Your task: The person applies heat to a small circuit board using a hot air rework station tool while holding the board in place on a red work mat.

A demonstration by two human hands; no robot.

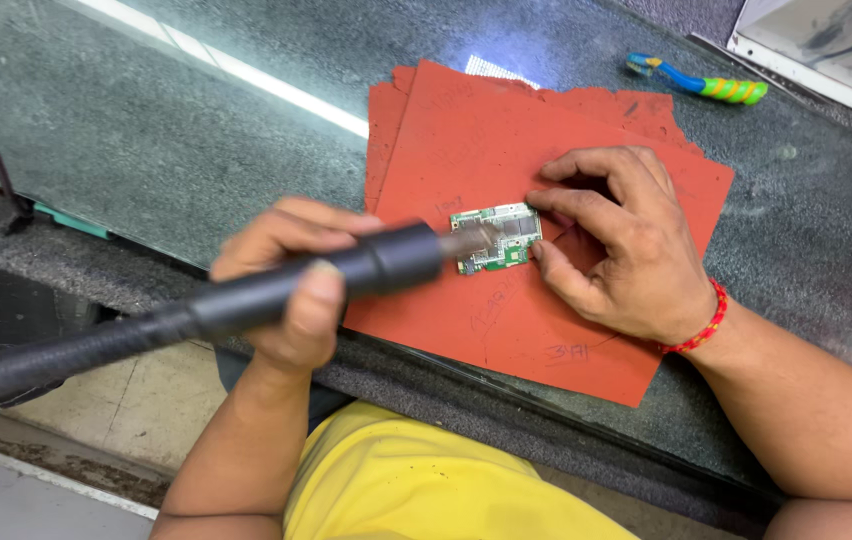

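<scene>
A small green circuit board point(502, 238) lies on a red rubber mat point(506, 130) on the dark glass-topped counter. My left hand point(291, 280) grips a black hot-air gun handle point(346, 275), its metal nozzle pointing at the board's left edge. My right hand point(616, 250) rests on the mat, and its thumb and forefinger pinch the board's right side. A red bead bracelet sits on my right wrist.
A toothbrush point(701, 84) with a blue and green handle lies at the far right of the counter point(146, 140). A thick black hose point(36, 360) runs from the gun off to the left. A second red mat point(383, 130) lies under the first.
</scene>
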